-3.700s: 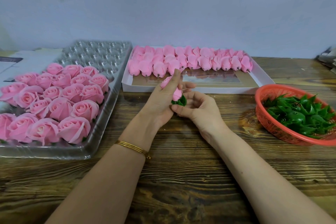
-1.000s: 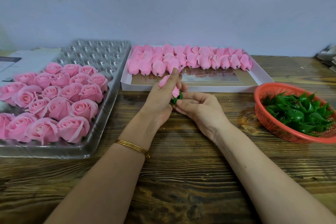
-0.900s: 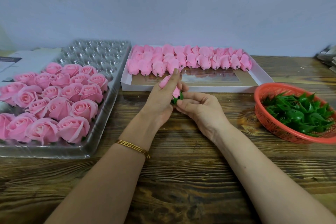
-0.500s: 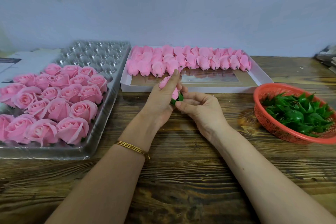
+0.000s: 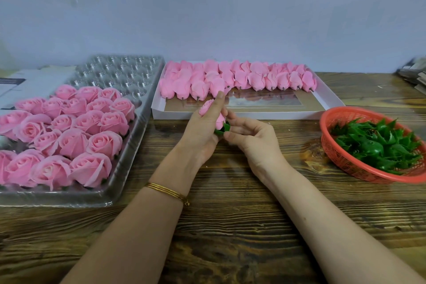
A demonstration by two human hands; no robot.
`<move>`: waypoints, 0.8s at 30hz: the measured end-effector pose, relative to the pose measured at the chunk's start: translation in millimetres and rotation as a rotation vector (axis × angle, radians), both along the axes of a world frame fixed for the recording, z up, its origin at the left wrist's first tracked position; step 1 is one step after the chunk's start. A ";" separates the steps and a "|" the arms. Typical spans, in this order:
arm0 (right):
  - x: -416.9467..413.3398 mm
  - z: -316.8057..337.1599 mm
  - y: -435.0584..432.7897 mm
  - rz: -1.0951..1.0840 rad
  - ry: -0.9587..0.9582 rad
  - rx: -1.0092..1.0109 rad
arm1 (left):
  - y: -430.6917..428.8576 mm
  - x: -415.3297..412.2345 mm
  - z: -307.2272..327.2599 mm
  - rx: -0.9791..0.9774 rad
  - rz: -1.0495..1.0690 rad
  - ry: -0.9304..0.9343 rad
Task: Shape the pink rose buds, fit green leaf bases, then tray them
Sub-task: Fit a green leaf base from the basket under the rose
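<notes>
My left hand [image 5: 202,132] holds a pink rose bud [image 5: 205,106] over the table's middle, fingers wrapped round it so most of the bud is hidden. Under the bud sits a green leaf base [image 5: 223,127]. My right hand [image 5: 250,139] pinches that leaf base with its fingertips from the right. A clear plastic tray [image 5: 129,77] at the left carries several opened pink roses [image 5: 76,141]. A white box [image 5: 327,99] at the back holds rows of closed pink buds [image 5: 237,77]. A red basket [image 5: 341,160] at the right is full of green leaf bases [image 5: 378,143].
The wooden table [image 5: 230,226] stretches bare in front of my forearms. A grey-white carton [image 5: 30,82] lies behind the tray at the far left. Some stacked material [image 5: 415,75] sits at the far right edge. A pale wall closes the back.
My right fingers have shifted slightly around the leaf base under the bud. Both hands stay in the same place above the table.
</notes>
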State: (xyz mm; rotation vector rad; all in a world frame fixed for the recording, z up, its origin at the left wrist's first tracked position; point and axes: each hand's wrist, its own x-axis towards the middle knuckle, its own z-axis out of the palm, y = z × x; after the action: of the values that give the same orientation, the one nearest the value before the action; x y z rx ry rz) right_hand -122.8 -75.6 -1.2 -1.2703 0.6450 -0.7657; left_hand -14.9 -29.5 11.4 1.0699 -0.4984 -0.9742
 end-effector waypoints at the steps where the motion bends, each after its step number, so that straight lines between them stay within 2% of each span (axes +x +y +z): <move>1: -0.1 0.6 0.1 0.003 -0.012 0.021 | 0.1 0.8 -0.4 -0.004 0.000 0.009; 8: 0.0 3.8 1.5 0.069 -0.113 0.254 | -0.4 3.5 -1.3 -0.025 -0.016 0.057; 14: 0.2 4.9 0.7 0.089 -0.138 0.316 | -0.3 4.8 -1.6 -0.003 -0.034 0.036; 18: -1.2 4.9 1.4 0.073 -0.142 0.289 | -0.8 3.3 -0.1 0.002 -0.029 0.040; 24: 0.0 2.9 3.5 0.000 -0.062 0.130 | 0.8 -0.3 3.0 0.014 -0.017 0.024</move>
State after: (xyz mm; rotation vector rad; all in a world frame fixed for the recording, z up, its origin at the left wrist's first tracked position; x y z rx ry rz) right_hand -122.8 -72.1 1.7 -1.1241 0.6339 -0.7489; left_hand -15.2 -28.7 14.5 1.0666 -0.4821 -1.0056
